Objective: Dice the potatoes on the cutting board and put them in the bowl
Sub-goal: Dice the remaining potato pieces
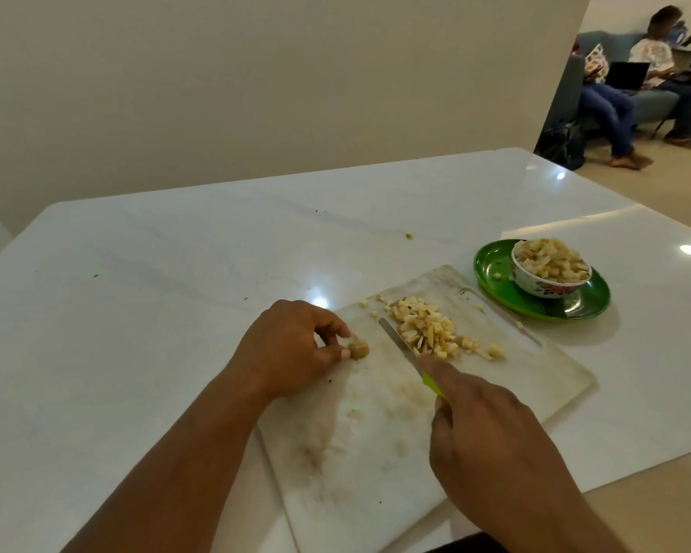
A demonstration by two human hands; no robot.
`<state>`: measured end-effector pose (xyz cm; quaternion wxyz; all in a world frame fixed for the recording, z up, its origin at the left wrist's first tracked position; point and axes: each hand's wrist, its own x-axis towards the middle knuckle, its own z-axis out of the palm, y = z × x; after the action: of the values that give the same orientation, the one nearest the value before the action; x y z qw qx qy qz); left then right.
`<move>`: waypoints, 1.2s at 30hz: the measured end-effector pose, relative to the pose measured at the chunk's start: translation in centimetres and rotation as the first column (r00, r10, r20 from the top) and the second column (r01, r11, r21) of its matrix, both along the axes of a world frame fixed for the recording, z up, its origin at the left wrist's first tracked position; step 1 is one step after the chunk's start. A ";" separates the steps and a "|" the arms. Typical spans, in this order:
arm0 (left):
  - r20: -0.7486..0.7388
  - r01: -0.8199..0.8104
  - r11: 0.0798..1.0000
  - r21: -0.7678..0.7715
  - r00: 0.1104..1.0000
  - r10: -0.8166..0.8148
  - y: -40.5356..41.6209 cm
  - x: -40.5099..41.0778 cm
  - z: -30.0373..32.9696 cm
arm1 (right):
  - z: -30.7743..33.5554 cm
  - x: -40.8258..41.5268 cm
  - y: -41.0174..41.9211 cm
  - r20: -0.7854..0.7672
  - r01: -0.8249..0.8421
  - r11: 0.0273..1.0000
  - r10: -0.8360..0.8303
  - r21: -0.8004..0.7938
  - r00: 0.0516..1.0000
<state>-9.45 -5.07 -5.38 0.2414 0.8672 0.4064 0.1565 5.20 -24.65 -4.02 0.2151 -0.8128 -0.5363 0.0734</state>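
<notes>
On a white desk [176,273], a cutting board [376,433] lay under both hands. The left hand [292,345] pinched a potato end [359,349]; the right hand [491,437] gripped a knife [399,345] beside diced potatoes [427,329], the filled bowl [543,281] beyond.

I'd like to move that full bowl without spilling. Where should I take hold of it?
Probably by its sides just under the rim, one hand each side. The bowl is heaped with potato cubes above the rim, so gripping from above would knock them off. It stands on a green plate; lifting the plate may be safer.
</notes>
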 end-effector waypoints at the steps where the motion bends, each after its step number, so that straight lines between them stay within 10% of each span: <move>1: 0.019 0.034 0.999 -0.004 0.999 -0.034 0.2 -0.1 -0.2 | 0.0 0.2 0.2 -0.021 -0.002 1.000 0.003 0.021 1.000; 7: -0.250 0.289 0.957 0.040 0.930 -0.270 1.4 0.3 -0.5 | 0.0 0.8 0.5 -0.083 -0.018 0.998 0.023 0.060 0.996; 12: -0.193 0.300 0.952 0.050 0.939 -0.286 1.8 0.5 -0.4 | 0.1 1.2 0.3 -0.120 -0.048 0.999 0.050 0.017 0.992; 22: 0.017 -0.173 0.985 0.017 0.985 0.172 -1.0 1.9 -1.0 | 1.0 1.0 1.2 -0.085 -0.038 0.998 0.043 0.053 0.995; 29: 0.099 -0.130 0.973 -0.191 0.984 0.151 -0.2 0.5 -0.6 | 1.4 -0.6 2.3 -0.052 -0.106 0.994 0.106 0.004 0.993; 36: 0.046 -0.141 0.987 -0.077 0.988 0.145 -0.5 1.3 -0.7 | 0.6 -1.1 2.7 -0.071 -0.140 0.988 0.136 -0.063 0.988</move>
<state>-8.13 -5.60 -6.12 0.2717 0.8220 0.4666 0.1808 4.07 -21.90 -3.47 0.1998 -0.7776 -0.5811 0.1333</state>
